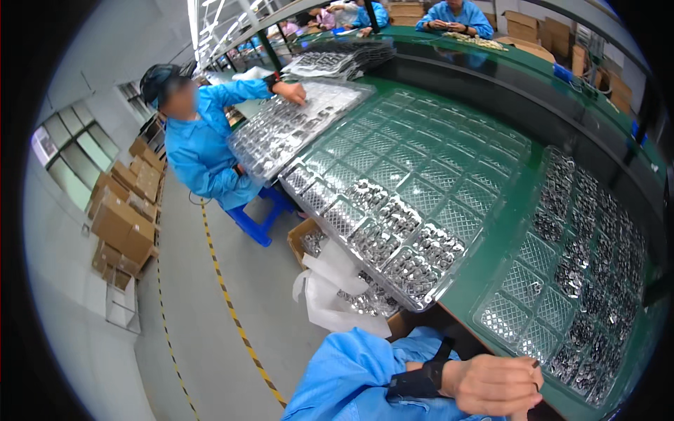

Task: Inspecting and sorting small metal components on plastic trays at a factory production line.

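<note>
My left hand [495, 384], in a blue sleeve with a black wristband, is at the lower right, over the front edge of the green table. Its fingers are curled closed; a small dark bit shows at the fingertips, too small to name. A sliver of skin below it may belong to my right hand, whose fingers are hidden. Nearest is a clear plastic compartment tray [507, 317] on the right, with small shiny metal parts [562, 277] in many pockets and several bare pockets at its near left. Another clear tray [428, 182] lies left of it, metal parts in its near pockets.
Across the left side, a person in blue [203, 133] reaches over a third tray [281, 133]. Stacked trays [337, 59] stand behind. Below the table edge is an open carton with white wrapping [337, 295] and metal parts. A blue stool [256, 217] and cartons [123, 224] stand left.
</note>
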`<move>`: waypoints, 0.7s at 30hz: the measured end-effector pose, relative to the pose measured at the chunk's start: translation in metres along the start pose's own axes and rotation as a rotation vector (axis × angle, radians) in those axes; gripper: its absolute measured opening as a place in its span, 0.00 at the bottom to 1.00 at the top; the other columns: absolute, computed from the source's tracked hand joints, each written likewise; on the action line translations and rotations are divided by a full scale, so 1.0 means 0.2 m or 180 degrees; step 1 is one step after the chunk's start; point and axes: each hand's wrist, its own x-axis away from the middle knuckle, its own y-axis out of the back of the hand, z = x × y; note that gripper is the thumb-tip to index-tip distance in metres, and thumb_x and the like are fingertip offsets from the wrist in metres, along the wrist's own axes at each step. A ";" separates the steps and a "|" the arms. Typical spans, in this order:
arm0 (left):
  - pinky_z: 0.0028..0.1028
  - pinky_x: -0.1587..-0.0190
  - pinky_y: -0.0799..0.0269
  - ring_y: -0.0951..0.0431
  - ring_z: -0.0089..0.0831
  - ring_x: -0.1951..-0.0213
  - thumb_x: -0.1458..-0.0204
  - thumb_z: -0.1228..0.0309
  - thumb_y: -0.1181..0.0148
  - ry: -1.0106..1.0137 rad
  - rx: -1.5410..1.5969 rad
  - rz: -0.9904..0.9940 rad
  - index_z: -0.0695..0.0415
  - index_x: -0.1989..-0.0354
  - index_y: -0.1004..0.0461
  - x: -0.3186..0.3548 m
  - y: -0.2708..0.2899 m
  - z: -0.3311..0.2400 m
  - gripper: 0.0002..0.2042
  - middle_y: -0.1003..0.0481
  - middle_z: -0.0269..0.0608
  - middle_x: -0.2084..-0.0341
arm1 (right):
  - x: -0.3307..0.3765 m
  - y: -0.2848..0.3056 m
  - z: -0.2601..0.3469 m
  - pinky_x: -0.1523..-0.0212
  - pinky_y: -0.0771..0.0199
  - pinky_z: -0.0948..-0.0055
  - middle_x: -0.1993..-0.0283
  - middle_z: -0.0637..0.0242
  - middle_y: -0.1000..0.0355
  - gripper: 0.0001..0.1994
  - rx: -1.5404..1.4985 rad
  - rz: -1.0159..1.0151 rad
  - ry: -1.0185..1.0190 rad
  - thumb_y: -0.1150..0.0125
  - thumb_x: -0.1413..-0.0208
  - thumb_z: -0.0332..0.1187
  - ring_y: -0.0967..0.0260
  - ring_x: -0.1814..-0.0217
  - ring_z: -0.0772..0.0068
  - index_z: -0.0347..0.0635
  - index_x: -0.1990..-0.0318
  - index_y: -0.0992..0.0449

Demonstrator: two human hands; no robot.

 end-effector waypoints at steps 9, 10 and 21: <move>0.28 0.67 0.30 0.25 0.34 0.70 0.60 0.83 0.40 0.2802 -0.2348 -0.0967 0.60 0.67 0.26 0.27 0.63 0.13 0.10 0.25 0.42 0.73 | -0.10 0.11 0.14 0.81 0.51 0.85 0.80 0.71 0.36 0.15 0.1389 -0.0464 -0.0158 0.59 0.37 0.40 0.49 0.82 0.86 0.38 0.64 0.30; 0.27 0.66 0.30 0.25 0.34 0.70 0.60 0.82 0.40 0.2892 -0.2565 -0.1022 0.60 0.68 0.26 0.27 0.71 0.15 0.09 0.26 0.41 0.73 | -0.11 0.12 0.13 0.80 0.50 0.85 0.80 0.71 0.36 0.15 0.1363 -0.0518 -0.0142 0.60 0.37 0.40 0.49 0.81 0.86 0.38 0.64 0.30; 0.23 0.72 0.32 0.27 0.25 0.76 0.58 0.80 0.40 0.2690 -0.3299 -0.0159 0.61 0.71 0.27 0.30 1.22 0.56 0.05 0.26 0.39 0.77 | -0.17 0.07 0.15 0.79 0.48 0.82 0.82 0.69 0.37 0.17 0.1456 -0.0644 -0.0309 0.60 0.37 0.38 0.46 0.81 0.83 0.34 0.67 0.30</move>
